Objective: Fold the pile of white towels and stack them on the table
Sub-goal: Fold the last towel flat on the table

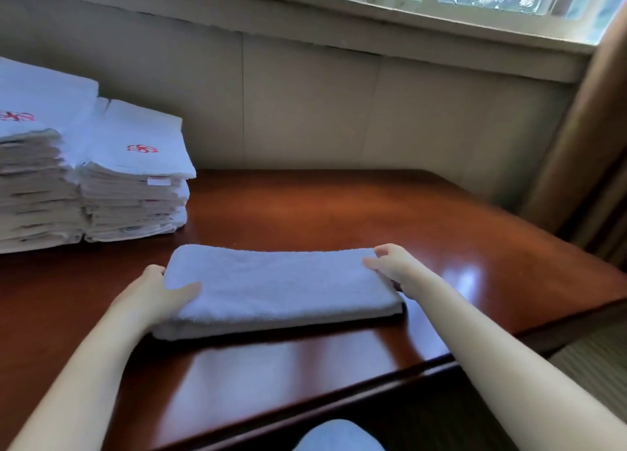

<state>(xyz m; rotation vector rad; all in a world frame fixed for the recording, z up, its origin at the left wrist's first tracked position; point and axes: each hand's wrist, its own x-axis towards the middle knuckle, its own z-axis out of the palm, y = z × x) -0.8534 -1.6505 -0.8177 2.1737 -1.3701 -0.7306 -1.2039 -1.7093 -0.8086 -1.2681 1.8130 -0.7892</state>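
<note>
Bare left hand (pixel 156 293), bare right hand (pixel 395 267), light-blue garment (pixel 339 437)

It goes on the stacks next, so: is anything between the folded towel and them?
Nothing visible. The left hand and right hand grip the towel by its ends; only table lies between it and the stacks at far left.

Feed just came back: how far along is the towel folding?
Done: a tall stack and a lower stack of folded towels stand far left on the table. In hand: one towel, folded to a long strip, lies mid-table, left hand gripping one end, right hand the other. Left: probably another fold, then stacking it. No unfolded pile is in view, so the remaining count cannot be told.
</note>
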